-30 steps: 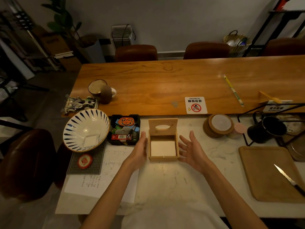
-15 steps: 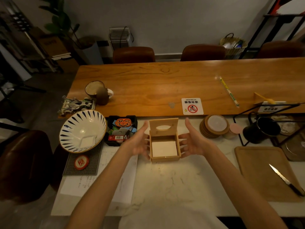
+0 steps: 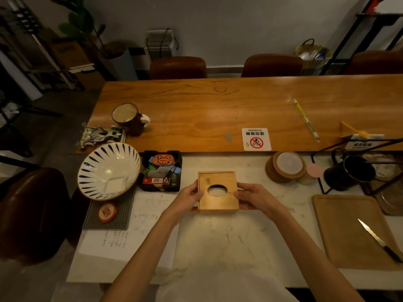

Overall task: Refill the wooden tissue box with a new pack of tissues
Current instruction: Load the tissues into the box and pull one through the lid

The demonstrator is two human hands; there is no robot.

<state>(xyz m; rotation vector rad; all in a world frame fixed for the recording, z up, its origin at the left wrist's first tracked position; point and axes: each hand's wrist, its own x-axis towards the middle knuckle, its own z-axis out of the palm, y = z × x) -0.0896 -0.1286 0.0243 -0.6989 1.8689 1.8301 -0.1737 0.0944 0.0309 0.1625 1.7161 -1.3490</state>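
The left hand (image 3: 189, 197) and the right hand (image 3: 253, 196) grip the wooden tissue box (image 3: 218, 191) from opposite sides, fingers curled against its walls and thumbs on its top edges. The box sits on the pale marble surface (image 3: 218, 243), in front of the person, with its lid (image 3: 216, 182) lying flat on top. The oval slot (image 3: 217, 190) faces upward, its long axis running left to right, while the box's slightly longer side runs away from the person. Half a second ago the lid stood upright at the far edge, the white tissues lay exposed, and both hands were open beside the box; now the lid is down and only a pale patch shows through the slot. A black tray of small items (image 3: 161, 170) lies just beyond the left hand, with a striped bowl (image 3: 108, 170) further left.
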